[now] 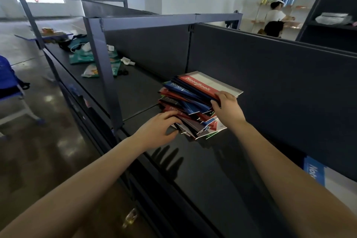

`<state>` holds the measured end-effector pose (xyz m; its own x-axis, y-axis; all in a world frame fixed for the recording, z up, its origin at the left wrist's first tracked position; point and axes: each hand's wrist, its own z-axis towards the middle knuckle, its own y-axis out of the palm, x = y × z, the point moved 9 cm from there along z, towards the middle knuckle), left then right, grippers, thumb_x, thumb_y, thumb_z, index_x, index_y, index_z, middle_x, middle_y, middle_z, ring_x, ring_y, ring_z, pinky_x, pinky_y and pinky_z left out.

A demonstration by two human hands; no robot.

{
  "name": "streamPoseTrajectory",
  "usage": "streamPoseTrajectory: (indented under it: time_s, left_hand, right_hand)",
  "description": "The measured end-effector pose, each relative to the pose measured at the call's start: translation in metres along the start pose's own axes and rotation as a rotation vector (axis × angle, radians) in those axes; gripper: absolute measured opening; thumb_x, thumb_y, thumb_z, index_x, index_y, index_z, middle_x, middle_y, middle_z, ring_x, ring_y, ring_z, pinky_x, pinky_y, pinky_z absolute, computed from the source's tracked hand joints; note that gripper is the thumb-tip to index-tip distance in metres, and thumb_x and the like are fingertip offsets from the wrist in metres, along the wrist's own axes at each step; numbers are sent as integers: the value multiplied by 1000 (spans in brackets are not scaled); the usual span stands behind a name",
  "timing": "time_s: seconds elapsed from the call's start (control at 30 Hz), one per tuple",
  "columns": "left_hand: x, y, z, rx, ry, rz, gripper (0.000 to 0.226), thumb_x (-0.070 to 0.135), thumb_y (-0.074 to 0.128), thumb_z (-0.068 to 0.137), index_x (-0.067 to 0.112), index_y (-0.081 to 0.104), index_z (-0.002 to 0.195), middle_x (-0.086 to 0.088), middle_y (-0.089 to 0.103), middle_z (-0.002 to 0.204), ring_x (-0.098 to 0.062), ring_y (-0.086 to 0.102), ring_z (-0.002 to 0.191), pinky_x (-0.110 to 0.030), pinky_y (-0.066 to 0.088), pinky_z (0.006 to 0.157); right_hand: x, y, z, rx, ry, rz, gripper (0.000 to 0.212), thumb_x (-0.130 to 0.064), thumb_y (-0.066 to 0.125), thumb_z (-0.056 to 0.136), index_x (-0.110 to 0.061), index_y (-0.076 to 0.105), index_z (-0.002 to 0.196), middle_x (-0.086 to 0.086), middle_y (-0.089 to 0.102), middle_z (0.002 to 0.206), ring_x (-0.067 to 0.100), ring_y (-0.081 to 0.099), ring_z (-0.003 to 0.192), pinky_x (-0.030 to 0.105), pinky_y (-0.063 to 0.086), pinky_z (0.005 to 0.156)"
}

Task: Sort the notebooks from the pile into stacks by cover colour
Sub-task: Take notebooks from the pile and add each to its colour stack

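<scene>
Your pile (185, 102) of red, blue and green notebooks sits askew on the dark counter (202, 170), close to the back panel (270, 75), with a red notebook (201, 86) on top. Your right hand (228, 108) curls round the pile's near-right edge, thumb on that top cover. Your left hand (158, 129) pinches the lower covers at the near-left corner. Open counter runs toward you. A metal post (104, 75) stands left, and a blue notebook (314, 172) lies near right. Green packets (83, 57) litter the far-left end.
</scene>
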<state>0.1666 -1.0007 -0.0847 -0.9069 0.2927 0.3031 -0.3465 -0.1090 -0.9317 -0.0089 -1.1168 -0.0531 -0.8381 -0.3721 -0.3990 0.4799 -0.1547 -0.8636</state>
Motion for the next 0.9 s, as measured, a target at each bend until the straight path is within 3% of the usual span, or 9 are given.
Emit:
streamPoseTrajectory:
  time_s: [0.1,0.27,0.37,0.5,0.67,0.8,0.9]
  left_hand:
    - [-6,5,2,-33,-5,-12,40,34,51,97,29,48,137,4,27,155,-15,28,140,-20,17,111]
    - [-4,5,13,-2,31,-48,39,31,53,96,28,49,135,6,31,152,-13,30,138,-15,15,107]
    - [-4,5,20,16,24,-130,41,30,53,95,29,48,135,7,34,150,-12,33,137,-28,26,113]
    - [-3,-4,24,123,-48,-435,47,22,57,94,26,43,139,7,44,143,-8,42,130,-34,36,111]
    - [-3,-15,22,326,-253,-1032,51,15,55,95,30,31,138,2,42,139,-5,54,110,-28,43,99]
    - [3,-3,23,383,-379,-1345,59,19,55,96,30,23,143,-5,43,143,-19,52,123,-32,49,95]
    - [13,10,23,354,-430,-1459,66,20,57,95,30,18,147,-7,52,136,-22,57,119,-33,54,83]
  right_hand:
    - [2,-2,1,57,7,-10,44,-37,44,99,-16,46,137,6,51,136,25,45,125,45,44,102]
    - [-4,-16,2,156,-45,-110,36,-35,41,101,-14,59,124,7,64,118,27,58,106,43,48,93]
    - [-8,-20,0,213,-94,-170,35,-33,40,101,-15,61,122,6,67,114,27,59,103,40,43,93]
    - [-15,-27,-10,314,-168,-192,37,-35,39,101,-13,68,111,6,71,98,30,64,90,41,46,86]
    - [-37,-36,-41,441,-316,-203,43,-41,39,95,-16,73,93,2,71,73,26,66,68,35,53,66]
    - [-60,-42,-73,596,-420,-193,31,-42,53,88,-20,74,80,-3,66,61,21,61,59,27,45,58]
    - [-71,-39,-94,647,-481,-140,30,-44,58,86,-20,74,78,-4,67,64,20,61,59,27,45,57]
